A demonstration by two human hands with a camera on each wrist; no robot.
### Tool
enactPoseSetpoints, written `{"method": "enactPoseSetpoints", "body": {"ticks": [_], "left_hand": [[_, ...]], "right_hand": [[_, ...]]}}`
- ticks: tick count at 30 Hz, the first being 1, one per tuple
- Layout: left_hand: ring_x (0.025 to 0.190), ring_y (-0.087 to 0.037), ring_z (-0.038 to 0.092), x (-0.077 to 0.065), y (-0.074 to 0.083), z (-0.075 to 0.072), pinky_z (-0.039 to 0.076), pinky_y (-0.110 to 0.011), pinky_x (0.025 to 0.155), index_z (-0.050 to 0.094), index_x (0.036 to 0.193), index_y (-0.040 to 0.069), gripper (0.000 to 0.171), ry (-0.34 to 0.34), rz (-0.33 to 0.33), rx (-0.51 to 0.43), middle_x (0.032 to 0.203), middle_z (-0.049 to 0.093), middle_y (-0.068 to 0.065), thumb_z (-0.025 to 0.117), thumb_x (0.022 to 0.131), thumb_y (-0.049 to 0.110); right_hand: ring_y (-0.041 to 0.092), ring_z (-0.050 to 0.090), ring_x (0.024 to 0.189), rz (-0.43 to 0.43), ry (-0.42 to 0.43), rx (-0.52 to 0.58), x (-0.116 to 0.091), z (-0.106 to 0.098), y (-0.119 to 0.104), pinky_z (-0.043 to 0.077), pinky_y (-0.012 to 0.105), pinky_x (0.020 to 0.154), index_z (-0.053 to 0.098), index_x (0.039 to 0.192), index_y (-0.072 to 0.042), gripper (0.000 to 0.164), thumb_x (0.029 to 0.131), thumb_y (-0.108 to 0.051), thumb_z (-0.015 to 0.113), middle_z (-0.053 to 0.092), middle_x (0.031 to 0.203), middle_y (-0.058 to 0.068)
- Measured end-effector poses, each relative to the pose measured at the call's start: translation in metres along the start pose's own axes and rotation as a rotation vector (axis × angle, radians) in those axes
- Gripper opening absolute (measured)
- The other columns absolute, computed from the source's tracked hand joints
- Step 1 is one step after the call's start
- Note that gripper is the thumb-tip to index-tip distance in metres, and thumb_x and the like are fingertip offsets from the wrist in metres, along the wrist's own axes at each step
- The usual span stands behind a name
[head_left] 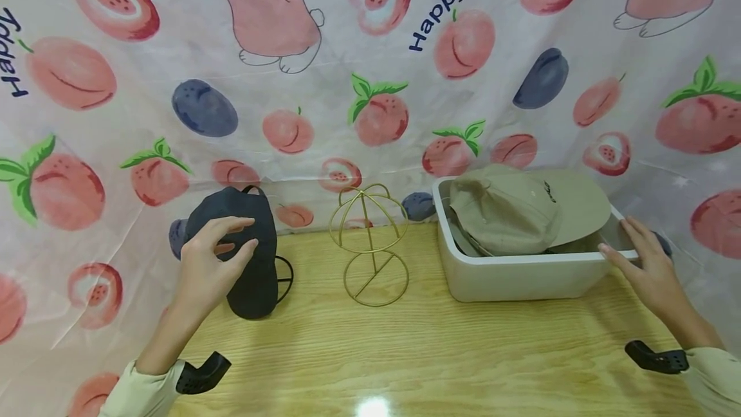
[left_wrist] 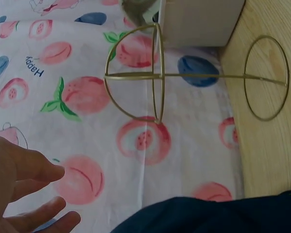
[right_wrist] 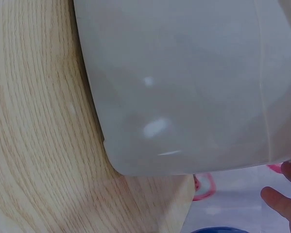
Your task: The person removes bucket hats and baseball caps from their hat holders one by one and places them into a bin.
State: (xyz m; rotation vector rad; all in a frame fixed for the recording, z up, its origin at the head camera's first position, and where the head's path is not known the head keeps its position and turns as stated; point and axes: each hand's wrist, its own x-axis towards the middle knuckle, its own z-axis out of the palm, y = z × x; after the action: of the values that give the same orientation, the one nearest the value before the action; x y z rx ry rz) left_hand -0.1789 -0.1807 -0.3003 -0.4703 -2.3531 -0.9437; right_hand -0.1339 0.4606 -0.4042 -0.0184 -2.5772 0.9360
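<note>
My left hand hovers in front of a dark navy cap at the left, its fingers spread and bent a little, with nothing between thumb and fingertips. That cap hangs on a black wire stand, mostly hidden behind it; its dark edge also fills the bottom of the left wrist view. On the right, my right hand is at the right end of a white bin, fingertips right at the rim. A beige cap lies in the bin, its brim toward the right.
Between the navy cap and the bin stands a bare gold wire hat stand, with a domed top and a round base. Under the beige cap, more fabric shows inside the bin. A fruit-printed cloth hangs behind the wooden table.
</note>
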Motion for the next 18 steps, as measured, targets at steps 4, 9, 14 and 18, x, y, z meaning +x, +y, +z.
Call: {"method": "enactPoseSetpoints", "body": {"ticks": [4,9,14,18], "left_hand": [[0.099,-0.023,0.058,-0.003,-0.006,-0.008,0.048,-0.016,0.077,0.068,0.111,0.006,0.032,0.018,-0.014,0.029,0.109,0.063,-0.009,0.074,0.080,0.004],[0.101,-0.027,0.056,-0.003,-0.013,-0.016,0.037,-0.002,0.077,0.068,0.111,0.004,0.032,0.036,-0.041,0.035,0.110,0.063,-0.012,0.074,0.080,0.004],[0.106,-0.028,0.055,-0.003,-0.019,-0.022,0.046,-0.016,0.084,0.068,0.111,0.005,0.032,0.053,-0.103,0.069,0.111,0.061,-0.013,0.074,0.080,0.005],[0.107,-0.036,0.055,-0.004,-0.023,-0.026,0.049,-0.045,0.085,0.066,0.115,0.005,0.034,0.053,-0.149,0.093,0.116,0.059,-0.017,0.072,0.081,0.006]], "right_hand": [[0.038,0.000,0.141,0.000,0.001,0.003,0.000,0.001,-0.001,0.001,0.068,0.102,0.016,0.150,-0.003,0.070,0.095,-0.023,0.053,0.006,0.157,0.014],[0.039,0.000,0.141,-0.012,0.008,0.015,0.000,0.001,0.000,-0.001,0.068,0.103,0.017,0.150,-0.001,0.069,0.094,-0.021,0.053,0.007,0.157,0.016],[0.037,0.000,0.141,-0.011,0.017,0.017,0.000,0.001,0.001,-0.001,0.067,0.103,0.017,0.150,-0.003,0.069,0.094,-0.022,0.053,0.007,0.157,0.013],[0.039,-0.001,0.141,-0.006,0.010,0.012,0.001,0.002,0.002,-0.001,0.068,0.102,0.016,0.150,-0.003,0.070,0.095,-0.022,0.053,0.005,0.157,0.013]]}}
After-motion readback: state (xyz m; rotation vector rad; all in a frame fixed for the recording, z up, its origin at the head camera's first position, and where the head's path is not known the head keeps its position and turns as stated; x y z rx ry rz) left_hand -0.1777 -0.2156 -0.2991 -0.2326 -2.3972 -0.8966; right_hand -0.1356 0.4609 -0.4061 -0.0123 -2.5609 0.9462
